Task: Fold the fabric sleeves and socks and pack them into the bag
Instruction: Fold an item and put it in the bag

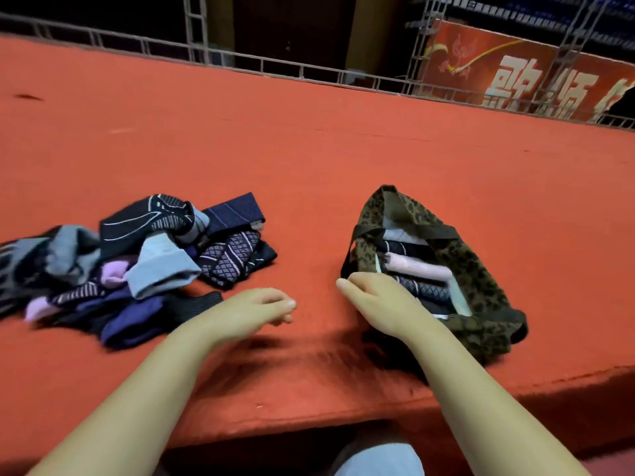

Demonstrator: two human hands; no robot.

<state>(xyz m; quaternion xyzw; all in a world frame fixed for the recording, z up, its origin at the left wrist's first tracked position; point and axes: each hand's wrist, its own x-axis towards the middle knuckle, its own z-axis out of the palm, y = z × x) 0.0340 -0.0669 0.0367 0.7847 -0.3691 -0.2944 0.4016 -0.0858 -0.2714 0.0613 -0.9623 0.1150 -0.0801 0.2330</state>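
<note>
Gaping leopard-print bag (481,269) holds folded pieces (415,266); both hands (254,307) hover loosely curled, holding nothing.

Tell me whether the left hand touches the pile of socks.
Apart. The head view shows bare red table between the left hand and the pile of socks.

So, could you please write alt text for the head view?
Two bare hands hover over a red-covered table: the right hand at the rim of an open leopard-print bag holding folded fabrics, the left hand empty beside a loose pile of sleeves and socks.
</note>
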